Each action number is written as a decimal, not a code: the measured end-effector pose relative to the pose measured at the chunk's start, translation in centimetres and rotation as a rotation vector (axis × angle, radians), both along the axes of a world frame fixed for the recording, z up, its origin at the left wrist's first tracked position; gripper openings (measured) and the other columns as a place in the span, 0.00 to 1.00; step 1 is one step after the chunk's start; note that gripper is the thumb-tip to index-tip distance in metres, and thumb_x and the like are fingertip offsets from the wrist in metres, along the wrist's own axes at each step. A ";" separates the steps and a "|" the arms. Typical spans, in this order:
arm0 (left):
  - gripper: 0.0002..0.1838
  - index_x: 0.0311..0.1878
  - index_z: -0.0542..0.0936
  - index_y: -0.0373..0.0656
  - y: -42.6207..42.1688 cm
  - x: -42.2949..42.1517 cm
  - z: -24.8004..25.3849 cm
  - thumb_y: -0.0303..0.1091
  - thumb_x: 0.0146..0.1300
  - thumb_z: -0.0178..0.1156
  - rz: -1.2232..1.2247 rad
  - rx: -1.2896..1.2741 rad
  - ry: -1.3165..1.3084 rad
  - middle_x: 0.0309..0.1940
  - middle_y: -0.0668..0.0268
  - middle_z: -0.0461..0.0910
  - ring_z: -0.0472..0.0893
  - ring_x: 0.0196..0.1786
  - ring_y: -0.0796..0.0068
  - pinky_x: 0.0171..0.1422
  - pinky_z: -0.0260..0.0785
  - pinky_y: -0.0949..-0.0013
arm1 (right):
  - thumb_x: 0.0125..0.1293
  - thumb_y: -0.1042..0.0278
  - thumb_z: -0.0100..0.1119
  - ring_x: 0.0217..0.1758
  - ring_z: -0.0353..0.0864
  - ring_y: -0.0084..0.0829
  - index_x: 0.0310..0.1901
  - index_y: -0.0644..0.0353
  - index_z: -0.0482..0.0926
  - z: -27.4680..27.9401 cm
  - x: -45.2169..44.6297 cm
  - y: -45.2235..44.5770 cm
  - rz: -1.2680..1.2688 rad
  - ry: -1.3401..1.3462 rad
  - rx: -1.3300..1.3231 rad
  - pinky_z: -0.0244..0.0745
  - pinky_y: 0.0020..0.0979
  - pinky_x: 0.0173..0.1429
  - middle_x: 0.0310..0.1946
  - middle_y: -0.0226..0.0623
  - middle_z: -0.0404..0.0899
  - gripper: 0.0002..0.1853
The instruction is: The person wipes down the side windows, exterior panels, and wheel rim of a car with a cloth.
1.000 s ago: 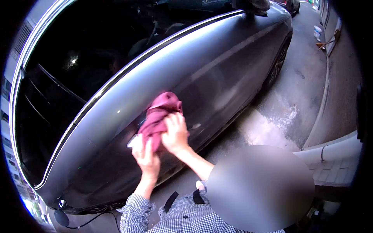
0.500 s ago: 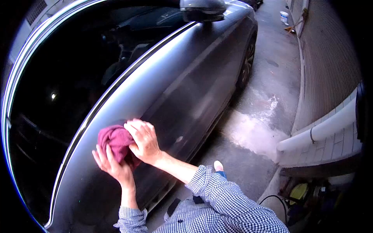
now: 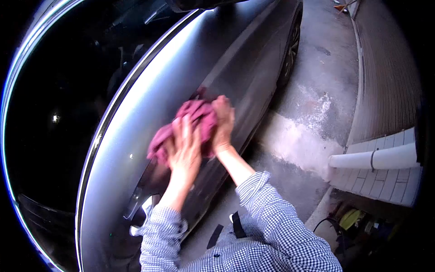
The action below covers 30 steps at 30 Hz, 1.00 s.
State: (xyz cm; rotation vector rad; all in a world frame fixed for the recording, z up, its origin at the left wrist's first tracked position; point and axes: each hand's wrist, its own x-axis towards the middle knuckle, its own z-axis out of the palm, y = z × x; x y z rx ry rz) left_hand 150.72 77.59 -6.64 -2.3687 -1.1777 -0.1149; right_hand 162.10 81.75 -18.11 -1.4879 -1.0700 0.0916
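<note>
A bunched maroon cloth [image 3: 199, 115] lies against the dark grey car door [image 3: 244, 77], below the window line. My left hand [image 3: 185, 147] presses on the cloth from the near side, its fingers spread over the folds. At the cloth's right edge is my right hand [image 3: 223, 120], fingers upward and slightly blurred, gripping the cloth's side. The chrome door handle [image 3: 148, 208] shows to the lower left, beside my left forearm.
The side mirror [image 3: 204, 3] juts out at the top. A front wheel [image 3: 290, 54] stands at the upper right. Along the right run a ribbed wall [image 3: 385, 68] and a white pipe [image 3: 374, 157]. Wet pavement [image 3: 312, 113] lies between.
Both hands and the cloth have moved right and up along the door. The cloth is more spread out than before, and the door handle has come into view.
</note>
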 end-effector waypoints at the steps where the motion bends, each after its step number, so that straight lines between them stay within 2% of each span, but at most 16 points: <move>1: 0.26 0.64 0.69 0.51 0.9 2.3 -0.4 0.32 0.60 0.47 -0.040 -0.074 -0.022 0.74 0.59 0.52 0.49 0.77 0.59 0.74 0.38 0.44 | 0.69 0.67 0.40 0.74 0.53 0.39 0.68 0.49 0.60 -0.9 1.8 -0.6 -0.005 0.088 -0.009 0.47 0.43 0.74 0.71 0.42 0.56 0.25; 2: 0.26 0.64 0.69 0.53 1.6 3.7 -1.8 0.34 0.59 0.48 -0.102 -0.032 -0.057 0.73 0.61 0.53 0.51 0.76 0.61 0.73 0.46 0.48 | 0.69 0.69 0.43 0.71 0.58 0.43 0.68 0.49 0.60 0.2 3.0 -2.1 -0.080 0.032 -0.179 0.58 0.42 0.70 0.70 0.43 0.57 0.25; 4: 0.26 0.64 0.70 0.54 1.3 4.1 -3.4 0.34 0.59 0.49 -0.144 -0.023 -0.025 0.73 0.63 0.56 0.54 0.75 0.61 0.73 0.46 0.49 | 0.67 0.70 0.46 0.64 0.67 0.50 0.68 0.50 0.58 -0.9 4.7 -3.7 0.036 0.084 -0.370 0.67 0.45 0.62 0.66 0.48 0.62 0.28; 6: 0.25 0.62 0.72 0.55 -0.3 2.5 -4.2 0.34 0.58 0.50 -0.189 -0.117 -0.063 0.71 0.63 0.59 0.57 0.74 0.62 0.74 0.46 0.50 | 0.65 0.68 0.49 0.56 0.73 0.57 0.69 0.48 0.56 -1.3 4.7 -5.3 0.156 0.277 -0.604 0.70 0.49 0.57 0.61 0.53 0.67 0.30; 8: 0.24 0.60 0.73 0.55 -2.3 -0.2 -5.3 0.34 0.58 0.51 -0.200 -0.156 -0.031 0.71 0.62 0.60 0.58 0.73 0.63 0.73 0.48 0.51 | 0.67 0.62 0.50 0.56 0.74 0.57 0.70 0.44 0.54 -4.9 1.4 -6.2 0.156 0.421 -0.582 0.69 0.49 0.59 0.55 0.57 0.72 0.30; 9: 0.23 0.59 0.74 0.55 -3.5 -1.8 -5.8 0.34 0.57 0.51 -0.207 -0.152 -0.032 0.70 0.62 0.61 0.62 0.71 0.64 0.72 0.50 0.52 | 0.66 0.58 0.50 0.59 0.72 0.55 0.70 0.47 0.54 -4.5 -0.3 -6.8 0.148 0.547 -0.700 0.66 0.48 0.62 0.56 0.58 0.72 0.31; 10: 0.23 0.58 0.75 0.54 -4.4 -3.2 -6.0 0.34 0.57 0.51 -0.218 -0.144 -0.034 0.69 0.62 0.63 0.65 0.69 0.64 0.70 0.52 0.54 | 0.65 0.58 0.49 0.62 0.70 0.54 0.70 0.50 0.54 -5.5 -2.1 -7.5 0.209 0.695 -0.650 0.62 0.47 0.66 0.58 0.57 0.70 0.32; 11: 0.22 0.56 0.76 0.54 -4.9 -4.6 -6.2 0.34 0.56 0.52 -0.251 -0.126 -0.062 0.67 0.62 0.66 0.68 0.65 0.65 0.68 0.55 0.55 | 0.65 0.62 0.47 0.63 0.68 0.53 0.69 0.53 0.55 -6.3 -3.8 -8.1 0.217 0.710 -0.589 0.61 0.45 0.67 0.61 0.56 0.68 0.31; 14: 0.19 0.50 0.80 0.49 -6.0 -6.8 -3.2 0.31 0.53 0.55 -0.306 -0.156 -0.161 0.57 0.58 0.75 0.76 0.54 0.65 0.59 0.61 0.59 | 0.61 0.72 0.46 0.66 0.66 0.50 0.67 0.56 0.61 -1.8 -5.3 -9.7 0.254 0.805 -0.510 0.60 0.41 0.68 0.61 0.55 0.68 0.29; 18: 0.13 0.45 0.81 0.45 -7.5 -9.1 1.9 0.26 0.56 0.57 -0.221 -0.013 -0.523 0.51 0.57 0.78 0.76 0.53 0.58 0.58 0.64 0.56 | 0.51 0.80 0.52 0.59 0.71 0.45 0.59 0.59 0.70 7.3 -5.7 -10.0 0.300 0.518 -0.053 0.64 0.39 0.65 0.53 0.49 0.73 0.29; 20: 0.10 0.45 0.81 0.43 -8.1 -11.1 4.9 0.31 0.61 0.57 -0.208 0.185 -0.653 0.54 0.56 0.77 0.75 0.55 0.53 0.62 0.62 0.54 | 0.47 0.81 0.57 0.60 0.69 0.46 0.53 0.58 0.72 12.8 -6.5 -9.1 0.253 0.255 0.271 0.62 0.42 0.66 0.55 0.46 0.71 0.26; 22: 0.12 0.47 0.79 0.43 -8.8 -12.8 8.5 0.27 0.59 0.60 -0.103 0.433 -0.509 0.57 0.55 0.73 0.72 0.59 0.50 0.62 0.62 0.53 | 0.45 0.78 0.62 0.67 0.61 0.51 0.49 0.58 0.72 16.4 -7.8 -8.0 0.332 0.092 0.452 0.55 0.49 0.69 0.60 0.48 0.67 0.25; 24: 0.22 0.58 0.71 0.43 -8.3 -15.3 9.0 0.34 0.60 0.58 0.105 0.438 -0.304 0.68 0.53 0.61 0.57 0.71 0.48 0.72 0.47 0.46 | 0.46 0.72 0.64 0.71 0.56 0.54 0.48 0.57 0.71 17.5 -9.3 -6.9 0.443 -0.119 0.469 0.49 0.58 0.70 0.63 0.50 0.63 0.24; 26: 0.23 0.57 0.72 0.42 -7.7 -17.2 8.0 0.36 0.58 0.59 0.248 0.214 -0.132 0.71 0.53 0.56 0.51 0.74 0.48 0.75 0.39 0.45 | 0.47 0.65 0.65 0.72 0.53 0.55 0.47 0.57 0.69 14.8 -11.5 -5.2 0.496 -0.235 0.345 0.46 0.62 0.69 0.65 0.52 0.61 0.25; 27: 0.31 0.61 0.69 0.41 -7.8 -17.3 7.6 0.38 0.52 0.61 0.198 0.227 -0.103 0.73 0.54 0.52 0.47 0.76 0.51 0.76 0.36 0.46 | 0.47 0.61 0.65 0.71 0.55 0.55 0.49 0.57 0.67 14.1 -11.3 -5.3 0.501 -0.266 0.363 0.45 0.61 0.70 0.67 0.53 0.58 0.27; 30: 0.31 0.60 0.69 0.41 -7.1 -16.0 7.1 0.38 0.51 0.62 0.201 0.247 -0.099 0.73 0.53 0.51 0.47 0.76 0.50 0.75 0.35 0.41 | 0.46 0.60 0.66 0.69 0.57 0.56 0.50 0.56 0.65 12.1 -10.0 -4.2 0.531 -0.376 0.426 0.45 0.61 0.70 0.67 0.52 0.57 0.29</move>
